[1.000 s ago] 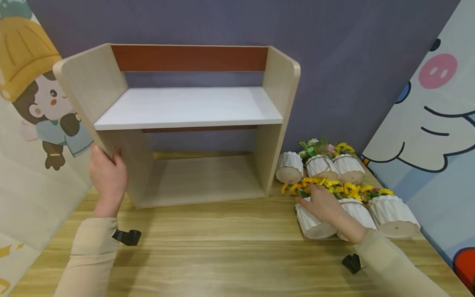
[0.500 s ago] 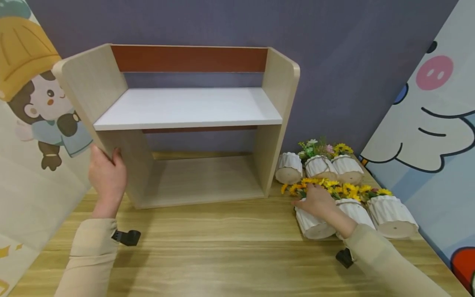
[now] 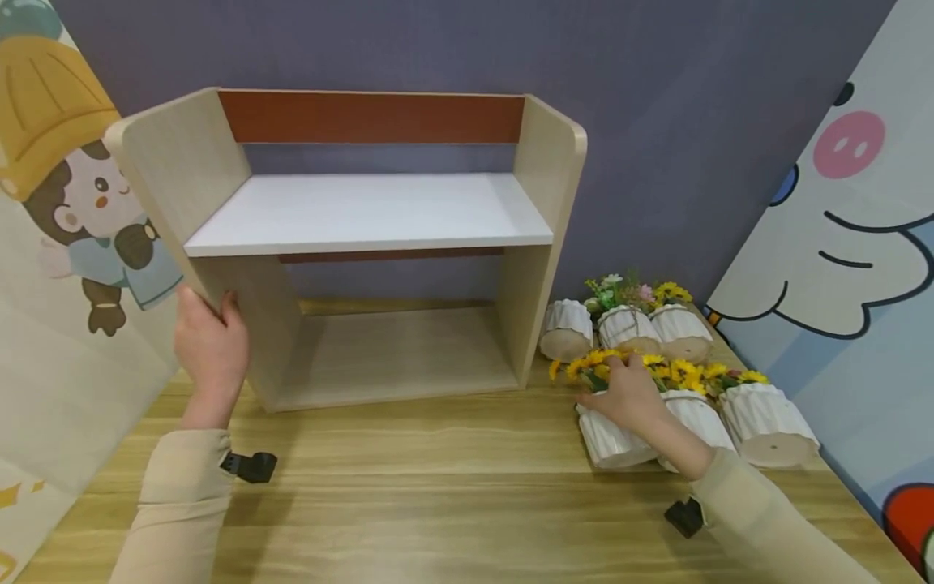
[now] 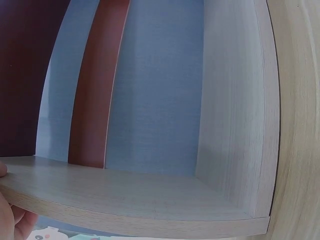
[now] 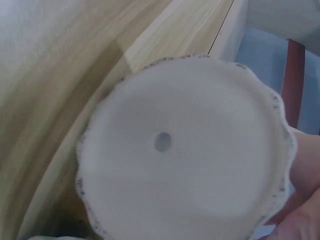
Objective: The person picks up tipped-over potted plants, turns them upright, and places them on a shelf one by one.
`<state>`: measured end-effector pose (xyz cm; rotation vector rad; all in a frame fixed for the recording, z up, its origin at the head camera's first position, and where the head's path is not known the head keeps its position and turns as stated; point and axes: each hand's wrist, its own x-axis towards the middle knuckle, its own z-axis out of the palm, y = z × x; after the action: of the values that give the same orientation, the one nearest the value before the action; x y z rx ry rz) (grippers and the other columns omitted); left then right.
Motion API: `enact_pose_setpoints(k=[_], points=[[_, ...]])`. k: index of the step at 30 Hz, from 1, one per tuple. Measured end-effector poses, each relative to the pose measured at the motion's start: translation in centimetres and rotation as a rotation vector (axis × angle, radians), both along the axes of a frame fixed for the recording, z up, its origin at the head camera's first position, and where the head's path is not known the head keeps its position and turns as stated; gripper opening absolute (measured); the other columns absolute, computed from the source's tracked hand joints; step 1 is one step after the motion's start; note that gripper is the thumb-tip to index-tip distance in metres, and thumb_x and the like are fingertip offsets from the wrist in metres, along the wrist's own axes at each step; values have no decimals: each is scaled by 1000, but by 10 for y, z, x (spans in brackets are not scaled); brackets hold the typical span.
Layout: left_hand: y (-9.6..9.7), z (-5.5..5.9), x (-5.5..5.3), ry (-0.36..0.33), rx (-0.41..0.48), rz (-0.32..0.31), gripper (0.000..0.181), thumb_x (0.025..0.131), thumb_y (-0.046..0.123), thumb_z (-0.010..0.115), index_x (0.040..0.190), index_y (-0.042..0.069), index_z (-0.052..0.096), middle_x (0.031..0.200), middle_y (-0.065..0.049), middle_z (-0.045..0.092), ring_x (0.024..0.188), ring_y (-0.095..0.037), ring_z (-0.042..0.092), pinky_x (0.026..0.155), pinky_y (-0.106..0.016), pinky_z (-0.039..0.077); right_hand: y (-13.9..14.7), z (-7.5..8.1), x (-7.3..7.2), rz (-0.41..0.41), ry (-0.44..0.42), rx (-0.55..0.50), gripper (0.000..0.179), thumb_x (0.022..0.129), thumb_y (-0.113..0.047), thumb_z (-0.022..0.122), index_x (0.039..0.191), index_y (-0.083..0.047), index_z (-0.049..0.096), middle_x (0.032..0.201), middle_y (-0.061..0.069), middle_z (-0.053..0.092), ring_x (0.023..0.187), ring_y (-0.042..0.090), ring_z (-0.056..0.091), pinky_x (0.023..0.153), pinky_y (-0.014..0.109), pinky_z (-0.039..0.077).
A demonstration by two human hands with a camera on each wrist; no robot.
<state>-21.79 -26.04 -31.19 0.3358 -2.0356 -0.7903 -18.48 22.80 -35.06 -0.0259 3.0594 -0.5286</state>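
Observation:
At the left of the head view my left hand (image 3: 213, 349) holds the front edge of the left side panel of a small two-tier bookshelf (image 3: 365, 212). The left wrist view shows part of that hand at the panel (image 4: 125, 195). My right hand (image 3: 631, 397) grips the near-left flower pot (image 3: 609, 442), a white ruffled pot with yellow flowers (image 3: 594, 362); its thumb is on the left side and its other fingers reach over the flowers. Tipped over, the pot turns its round base (image 5: 200, 150), with one hole, to the right wrist camera.
Two more ruffled pots lie beside it, a middle one (image 3: 700, 418) and a right one (image 3: 769, 426). Behind them lie several others, including a white pot (image 3: 566, 328) close to the bookshelf's right panel. The wooden table (image 3: 409, 495) meets decorated walls on both sides.
The near-left pot has tilted slightly, showing less of its base in the head view. My right hand has shifted a little on it. The left hand and bookshelf stay still.

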Motion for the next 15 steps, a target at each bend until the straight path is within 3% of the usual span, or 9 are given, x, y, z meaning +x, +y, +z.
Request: enact_pose_setpoints(k=[8,15], points=[[-2,1,1,12,7,-5,39,93,28,46,115,-4,43,107,-29,54,100,-48,51,80,-58,36,-3,1,15,-2,193,-142,62,74,-35,72,118,4,50,122,31,35,98,45,46,71,50,44],[-3,1,2,21,14,-5,38,92,28,46,114,-4,43,106,-29,54,99,-48,51,79,-58,35,-6,-6,20,17,347,-198,57,70,-35,76,109,0,56,114,24,41,94,39,47,73,50,42]])
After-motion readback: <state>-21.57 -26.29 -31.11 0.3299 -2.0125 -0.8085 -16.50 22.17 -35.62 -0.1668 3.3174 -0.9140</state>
